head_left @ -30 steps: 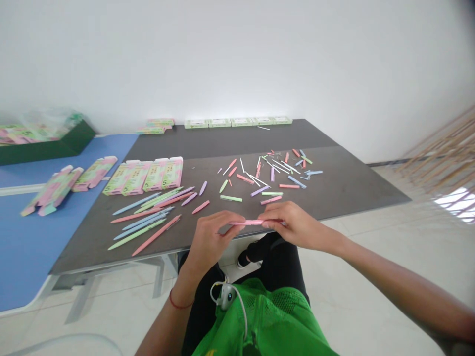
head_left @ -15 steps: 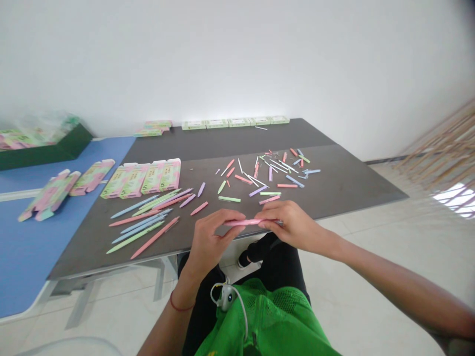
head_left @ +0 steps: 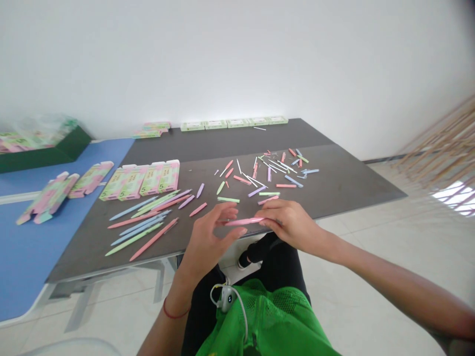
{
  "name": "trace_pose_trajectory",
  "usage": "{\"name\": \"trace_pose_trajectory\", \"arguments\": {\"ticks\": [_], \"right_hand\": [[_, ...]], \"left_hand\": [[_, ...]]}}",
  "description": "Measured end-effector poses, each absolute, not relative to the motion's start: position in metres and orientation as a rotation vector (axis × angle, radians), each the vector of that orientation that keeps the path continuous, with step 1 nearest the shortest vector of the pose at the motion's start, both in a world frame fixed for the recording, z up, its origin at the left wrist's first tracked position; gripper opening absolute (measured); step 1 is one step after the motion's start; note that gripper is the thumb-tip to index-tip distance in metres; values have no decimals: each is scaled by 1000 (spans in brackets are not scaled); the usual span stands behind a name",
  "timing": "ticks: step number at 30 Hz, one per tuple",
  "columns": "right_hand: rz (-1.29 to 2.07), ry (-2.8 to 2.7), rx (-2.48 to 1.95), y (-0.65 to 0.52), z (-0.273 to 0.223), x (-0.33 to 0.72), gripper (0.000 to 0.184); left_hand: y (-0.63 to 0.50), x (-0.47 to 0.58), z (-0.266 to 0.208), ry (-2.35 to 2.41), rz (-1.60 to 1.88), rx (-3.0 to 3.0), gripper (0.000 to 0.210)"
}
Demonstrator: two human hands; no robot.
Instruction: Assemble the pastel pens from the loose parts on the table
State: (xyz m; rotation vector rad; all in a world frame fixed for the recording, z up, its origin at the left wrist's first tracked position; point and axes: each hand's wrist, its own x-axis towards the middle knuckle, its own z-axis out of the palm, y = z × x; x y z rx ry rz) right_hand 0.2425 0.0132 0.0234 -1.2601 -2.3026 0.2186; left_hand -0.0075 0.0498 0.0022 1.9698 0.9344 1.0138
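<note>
A pink pen [head_left: 245,221] lies crosswise above the table's front edge, its right end pinched in my right hand [head_left: 287,220]. My left hand [head_left: 210,237] is around the pen's other end with thumb and fingers apart, not gripping it. To the left on the dark table, several assembled pens [head_left: 143,225] in blue, green, pink and purple lie side by side. Beyond my hands are scattered loose pen parts: a green barrel [head_left: 228,200], a pink barrel piece [head_left: 198,209], and white refills [head_left: 276,165].
Printed flat cartons [head_left: 141,181] lie at the left of the dark table [head_left: 334,183]. A row of boxes [head_left: 233,123] lines the wall. Unfolded cartons [head_left: 48,198] rest on the blue table [head_left: 22,257], with a dark green bin [head_left: 48,153] behind them.
The fingers of my left hand have spread and come off the pink pen. My right hand keeps its pinch on the pen in nearly the same place.
</note>
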Motion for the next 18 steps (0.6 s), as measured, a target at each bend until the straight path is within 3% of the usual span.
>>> {"name": "trace_pose_trajectory", "arguments": {"ticks": [7,9,10,13,17,18], "right_hand": [[308,-2287,-1303,11,23,241,21],[321,-2279,-1304,11,23,241,21],[324,-2277,-1304,10,23,240,22],[298,-2284,-1308,9,23,239,22],[301,-2296,-1311,7,24,239,22],[307,-2295,-1309,7,24,239,22]], "left_hand": [[49,-6,0,888,994,1992,9],[49,-7,-1,881,1015,1926,38],[49,-7,-2,905,991,1886,42],[48,-7,-4,985,874,1887,22],[47,-6,-1,933,951,2009,11],[47,-6,-1,916,978,1994,22]]}}
